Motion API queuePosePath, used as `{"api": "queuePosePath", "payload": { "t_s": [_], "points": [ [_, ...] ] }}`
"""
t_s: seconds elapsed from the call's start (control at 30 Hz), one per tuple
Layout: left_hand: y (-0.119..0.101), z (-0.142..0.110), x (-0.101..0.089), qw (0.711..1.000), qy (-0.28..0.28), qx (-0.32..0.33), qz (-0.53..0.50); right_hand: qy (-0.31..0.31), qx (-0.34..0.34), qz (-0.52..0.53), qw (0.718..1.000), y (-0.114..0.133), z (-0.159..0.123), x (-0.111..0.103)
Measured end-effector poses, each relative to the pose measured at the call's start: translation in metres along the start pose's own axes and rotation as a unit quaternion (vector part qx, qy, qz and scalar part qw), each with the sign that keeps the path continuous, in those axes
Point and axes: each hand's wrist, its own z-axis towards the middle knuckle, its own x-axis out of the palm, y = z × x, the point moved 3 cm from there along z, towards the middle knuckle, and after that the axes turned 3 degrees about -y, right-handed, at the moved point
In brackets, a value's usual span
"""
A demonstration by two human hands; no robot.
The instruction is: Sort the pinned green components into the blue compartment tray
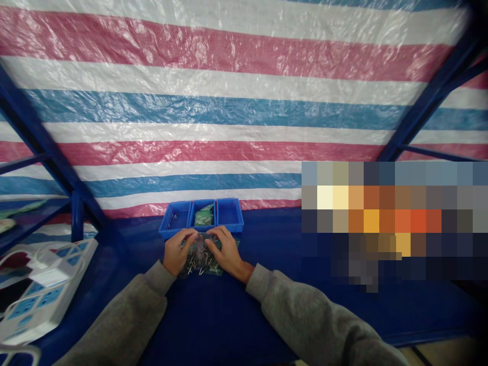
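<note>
A clear plastic bag of screw-like metal fasteners (198,263) lies on the blue table in front of me. My left hand (177,250) grips its left upper side, fingers curled over and thumb pressed in. From the other side my right hand (227,252) pinches the bag's upper right, its thumb close to the left one. Whether the bag's mouth is open I cannot tell. Just beyond my fingers stand three joined blue bins: the left bin (170,231) has a few thin metal pieces, the middle bin (192,206) a green-tinted bag, and the right bin (230,213) is beside it.
A white power strip (63,295) with blue sockets, a plugged-in white adapter (51,269) and cables lies at the left. Blue metal posts (423,112) frame the table (213,325). Striped plastic sheeting (229,117) hangs behind. A pixelated patch hides the right side.
</note>
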Motion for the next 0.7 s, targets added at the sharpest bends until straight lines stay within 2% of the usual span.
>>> {"api": "queuePosePath", "payload": {
  "t_s": [0.1, 0.23, 0.47, 0.7],
  "points": [
    [0.0003, -0.0013, 0.0005, 0.999, 0.01, -0.032, -0.034, 0.012, -0.008, 0.006, 1.0, -0.0005, -0.0003, 0.0019],
    [-0.0032, -0.002, 0.0014, 0.997, 0.023, -0.041, -0.064, 0.008, -0.009, 0.006, 1.0, -0.0014, -0.0014, 0.0018],
    [-0.0048, -0.0011, 0.0045, 0.996, 0.062, -0.046, -0.043, -0.003, -0.006, 0.018, 1.0, -0.0003, -0.0024, 0.0],
    [0.0039, -0.0018, 0.0074, 0.989, 0.065, -0.093, -0.094, -0.026, -0.009, 0.059, 0.998, -0.0018, -0.0046, -0.0007]
  ]
}}
